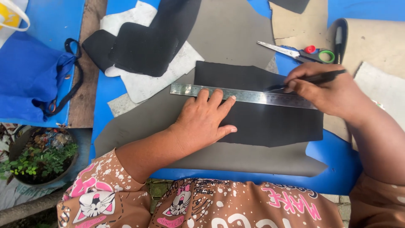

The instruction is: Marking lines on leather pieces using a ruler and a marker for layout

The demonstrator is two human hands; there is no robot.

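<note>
My left hand (202, 120) lies flat, pinning the metal ruler (242, 95) to the black sheet (270, 122). My right hand (325, 90) grips a black pen (325, 77) at the ruler's edge.

Bare grey sheet (236, 29) above the steel ruler (253, 95); scissors (295, 52) and black scraps (143, 46) flanking it

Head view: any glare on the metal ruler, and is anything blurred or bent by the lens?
Head view: soft, even daylight with faint shadows; the metal ruler shows a mild sheen, brightest near its left end, not blown out; the left hand and right hand with the black pen are sharp; only the frame edges bow slightly, as by the potted plant.
</note>
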